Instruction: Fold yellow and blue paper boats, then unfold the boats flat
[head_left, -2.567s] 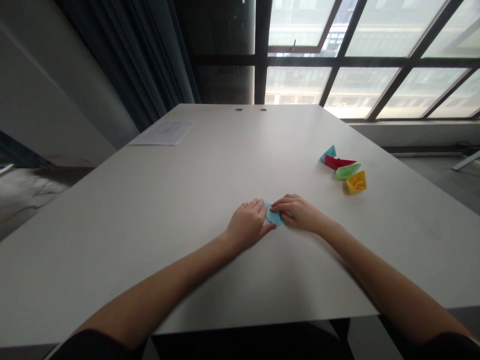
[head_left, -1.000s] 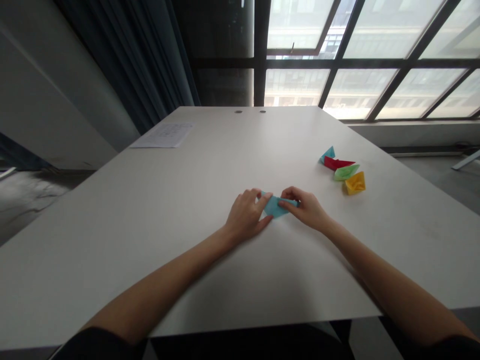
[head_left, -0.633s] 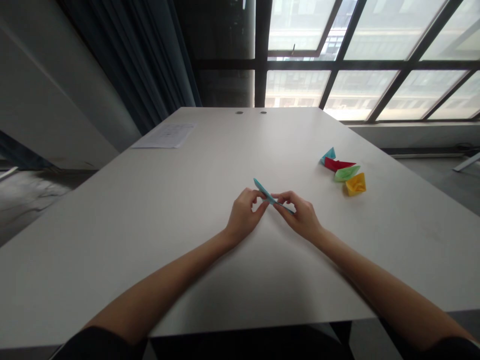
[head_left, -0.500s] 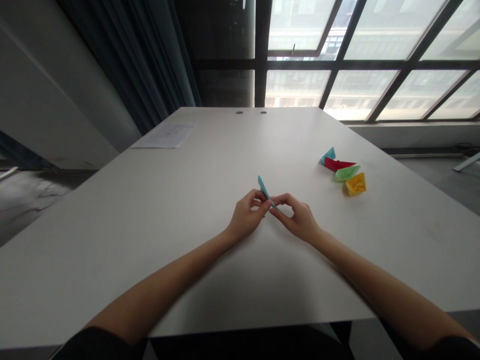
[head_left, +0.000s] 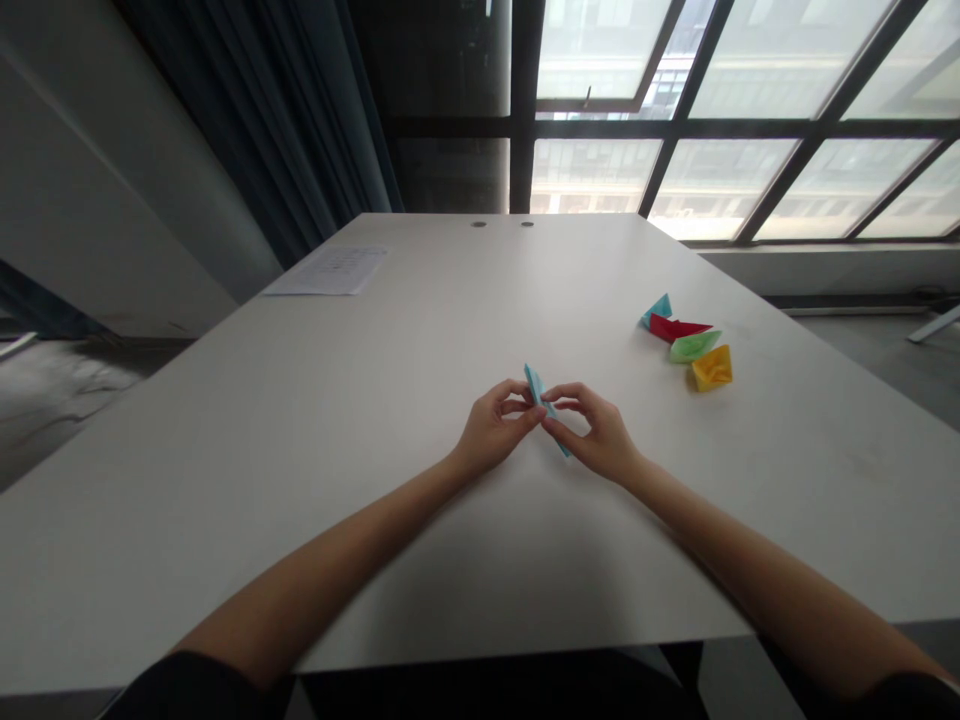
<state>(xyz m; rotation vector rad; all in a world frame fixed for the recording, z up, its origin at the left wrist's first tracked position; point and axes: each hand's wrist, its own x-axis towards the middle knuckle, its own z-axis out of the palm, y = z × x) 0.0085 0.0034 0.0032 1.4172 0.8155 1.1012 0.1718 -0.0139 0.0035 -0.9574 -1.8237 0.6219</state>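
A small light-blue folded paper (head_left: 534,382) is pinched between both hands over the middle of the white table. My left hand (head_left: 496,422) grips it from the left, thumb and fingers closed on it. From the right, my right hand (head_left: 592,430) holds the same paper between thumb and fingertips. One end of the paper points up and away, while its lower end shows beneath the right thumb. Fingers cover its middle, so the full folded shape is hidden.
To the right on the table (head_left: 420,340) lie folded paper boats: a blue one (head_left: 658,311), a red one (head_left: 676,328), a green one (head_left: 694,347) and a yellow one (head_left: 712,369). A printed sheet (head_left: 328,271) rests at the far left edge.
The blue paper has turned and shifted slightly toward me and right; more of its lower end shows now. Both hands stay nearly in place, still holding it.
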